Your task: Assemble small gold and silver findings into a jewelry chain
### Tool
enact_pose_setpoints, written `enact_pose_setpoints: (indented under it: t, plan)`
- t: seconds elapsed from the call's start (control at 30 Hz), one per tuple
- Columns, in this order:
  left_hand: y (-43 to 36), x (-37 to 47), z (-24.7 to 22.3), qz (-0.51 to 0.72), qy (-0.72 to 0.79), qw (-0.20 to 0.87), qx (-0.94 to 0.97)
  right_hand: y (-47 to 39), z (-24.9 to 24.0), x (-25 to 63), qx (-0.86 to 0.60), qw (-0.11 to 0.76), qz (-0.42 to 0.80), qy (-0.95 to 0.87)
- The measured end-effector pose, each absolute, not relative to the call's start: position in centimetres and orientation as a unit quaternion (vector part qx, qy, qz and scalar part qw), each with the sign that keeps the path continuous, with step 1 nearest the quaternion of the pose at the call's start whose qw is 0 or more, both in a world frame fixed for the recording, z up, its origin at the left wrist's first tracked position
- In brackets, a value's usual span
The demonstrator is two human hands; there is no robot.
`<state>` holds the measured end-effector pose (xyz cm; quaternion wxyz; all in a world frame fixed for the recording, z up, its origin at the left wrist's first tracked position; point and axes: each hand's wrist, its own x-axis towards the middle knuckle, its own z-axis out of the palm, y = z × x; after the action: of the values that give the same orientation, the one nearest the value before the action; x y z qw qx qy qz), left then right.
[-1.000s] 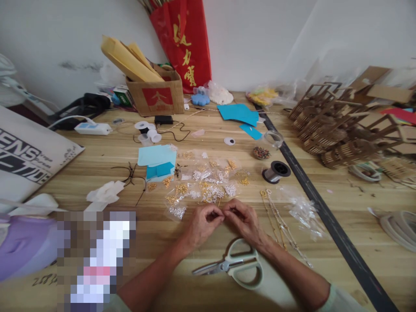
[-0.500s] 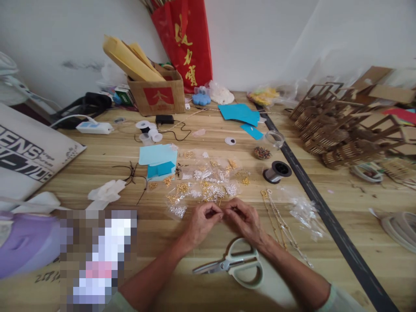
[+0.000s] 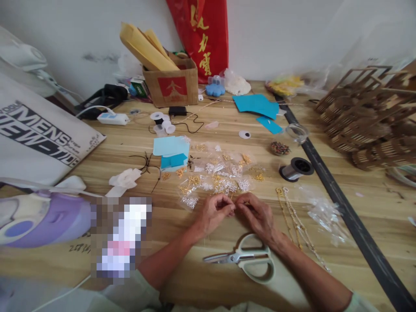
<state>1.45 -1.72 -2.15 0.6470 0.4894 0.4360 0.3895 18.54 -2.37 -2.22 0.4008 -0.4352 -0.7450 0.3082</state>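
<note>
My left hand [image 3: 216, 212] and my right hand [image 3: 256, 214] meet fingertip to fingertip above the table, both closed in a pinch. Whatever lies between the fingers is too small to make out. Just beyond them spread small bags of gold and silver jewellery findings [image 3: 224, 184]. Scissors with pale green handles [image 3: 255, 260] lie below my hands, blades pointing left. To the right of my right hand rest a gold chain [image 3: 289, 221] and a silver chain [image 3: 302, 229]. A spool of thin wire [image 3: 296, 169] stands farther right.
Crumpled clear bags [image 3: 328, 212] lie at the right, near a dark strip [image 3: 351, 216] across the table. Brown wooden baskets [image 3: 360, 112] are piled at far right. Blue card sheets [image 3: 172, 146], a cardboard box [image 3: 172, 86] and a blurred-out phone-like object [image 3: 125, 238] sit leftward.
The whole view has shifted, so things appear farther right and slightly higher. My hands stay together in the same pinch, over the same spot by the small bags.
</note>
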Motion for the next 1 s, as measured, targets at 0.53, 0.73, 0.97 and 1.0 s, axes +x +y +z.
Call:
enact_pose_setpoints:
  t: [0.53,0.73,0.97,1.0]
  plan:
    - [-1.84,1.6,-2.73,0.395,0.429,0.636,0.506,-2.43,-2.5,18.55,-0.421,0.397,0.324,-0.749]
    - [-1.86,1.61,-2.57,0.4,0.425,0.643,0.497,-2.56,-2.67,18.42,-0.439,0.391,0.358,-0.725]
    - [-1.82,1.61,-2.61,0.396,0.423,0.646,0.497,-2.68,-2.72,18.61,-0.455,0.381,0.374,-0.713]
    - [-1.82,1.61,-2.61,0.395,0.424,0.647,0.496,-2.67,-2.72,18.62,-0.454,0.38,0.374,-0.714]
